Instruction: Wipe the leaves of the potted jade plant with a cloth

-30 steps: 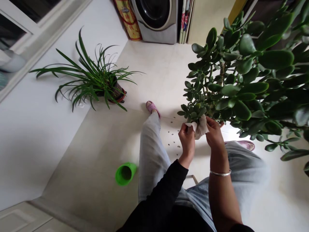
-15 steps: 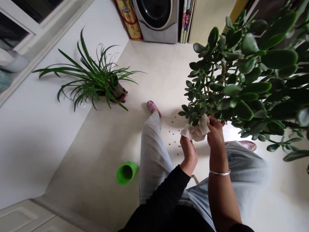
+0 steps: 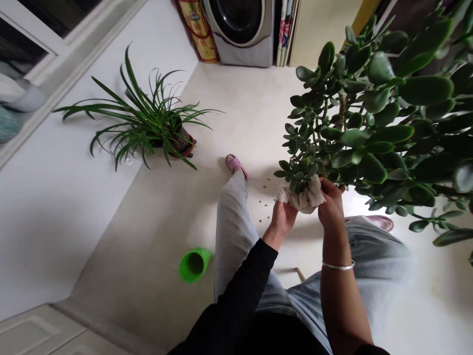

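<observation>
A crumpled pale cloth [image 3: 306,198] is stretched between my two hands, just under the lowest leaves of a large jade plant [image 3: 380,133]. My left hand [image 3: 284,217] grips the cloth's left end, with the fingertips partly covered by it. At the other end my right hand [image 3: 330,201], below a silver bangle, pinches the cloth close against the foliage. A small cluster of leaves [image 3: 297,172] rests over the cloth's upper edge; whether the cloth wraps a leaf there I cannot tell.
Several small dark bits [image 3: 264,202] lie scattered on the pale floor by my leg. A green bucket [image 3: 195,265] stands to the left. Farther off are a potted long-leaved plant [image 3: 181,140] by the wall, a washing machine [image 3: 244,49] and a yellow-red bag [image 3: 201,32].
My left hand has turned and shifted slightly left, with its forearm swinging left. The cloth has bunched up closer beneath the leaf cluster. My right hand has barely moved.
</observation>
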Demonstrator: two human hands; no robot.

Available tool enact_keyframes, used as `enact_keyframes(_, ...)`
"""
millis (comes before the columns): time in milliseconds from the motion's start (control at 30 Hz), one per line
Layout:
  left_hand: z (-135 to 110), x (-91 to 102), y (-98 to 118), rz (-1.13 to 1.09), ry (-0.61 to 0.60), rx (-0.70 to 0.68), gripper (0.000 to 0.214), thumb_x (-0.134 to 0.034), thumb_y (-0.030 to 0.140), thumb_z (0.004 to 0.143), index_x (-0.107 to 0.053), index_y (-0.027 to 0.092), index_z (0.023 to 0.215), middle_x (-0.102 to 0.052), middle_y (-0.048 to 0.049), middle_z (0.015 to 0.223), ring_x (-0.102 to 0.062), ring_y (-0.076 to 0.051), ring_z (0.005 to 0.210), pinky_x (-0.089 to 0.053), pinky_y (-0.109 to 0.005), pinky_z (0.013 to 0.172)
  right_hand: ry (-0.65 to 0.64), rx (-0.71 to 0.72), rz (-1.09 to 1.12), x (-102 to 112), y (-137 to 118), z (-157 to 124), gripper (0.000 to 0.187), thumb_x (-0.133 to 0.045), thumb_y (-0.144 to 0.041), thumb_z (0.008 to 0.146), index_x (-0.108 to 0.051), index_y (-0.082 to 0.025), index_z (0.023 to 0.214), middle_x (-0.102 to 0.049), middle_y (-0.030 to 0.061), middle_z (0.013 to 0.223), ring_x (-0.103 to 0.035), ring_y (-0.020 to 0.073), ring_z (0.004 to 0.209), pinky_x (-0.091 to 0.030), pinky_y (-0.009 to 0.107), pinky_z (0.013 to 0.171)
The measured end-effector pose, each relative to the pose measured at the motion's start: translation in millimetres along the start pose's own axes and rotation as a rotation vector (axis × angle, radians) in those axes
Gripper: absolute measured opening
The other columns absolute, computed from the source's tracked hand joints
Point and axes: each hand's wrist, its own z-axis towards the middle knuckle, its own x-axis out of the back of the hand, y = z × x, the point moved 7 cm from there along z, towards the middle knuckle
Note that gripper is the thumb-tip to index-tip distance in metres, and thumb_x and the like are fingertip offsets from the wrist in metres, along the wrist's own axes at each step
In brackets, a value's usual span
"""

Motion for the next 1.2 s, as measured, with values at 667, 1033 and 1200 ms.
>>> enact_keyframes(667,-7.4,-22.7,9.3,0.114,0.319,-0.275,0.024,-0.076,0.03,0.07,-0.069,0.02,0.091,-0.072,-0.0023,0.09,-0.067,-0.016,0.09,-0.049,-0.026,0.08,-0.01,-0.038,-0.079,-7.0,-2.7,-2.7,0.032,-0.085,-0.05,0.073,-0.072,-0.022,0.082,-0.067,-0.0021,0.069,-0.055,0.0145,0.062,-0.042,0.027,0.059)
enact_keyframes(1033,-8.4,-19.9,17.8,0.184,0.354,-0.364,0.013,-0.071,0.024,0.069,-0.067,0.019,0.08,-0.07,-0.0002,0.083,-0.063,-0.013,0.079,-0.049,-0.025,0.077,-0.107,0.048,-0.077,-21.2,-1.7,-3.2,0.037,-0.073,-0.056,0.087,-0.073,-0.024,0.104,-0.077,0.0034,0.1,-0.068,0.0214,0.094,-0.054,0.033,0.086)
enact_keyframes(1200,-8.9,-12.4,17.5,0.26,0.391,-0.377,0.012,-0.072,0.029,0.073,-0.069,0.017,0.076,-0.069,0.0004,0.077,-0.058,-0.013,0.075,-0.047,-0.024,0.075,-0.042,0.106,-0.163,-17.7,-3.7,-1.1,0.04,-0.065,-0.059,0.092,-0.072,-0.022,0.103,-0.075,0.0055,0.098,-0.067,0.0234,0.098,-0.054,0.036,0.089)
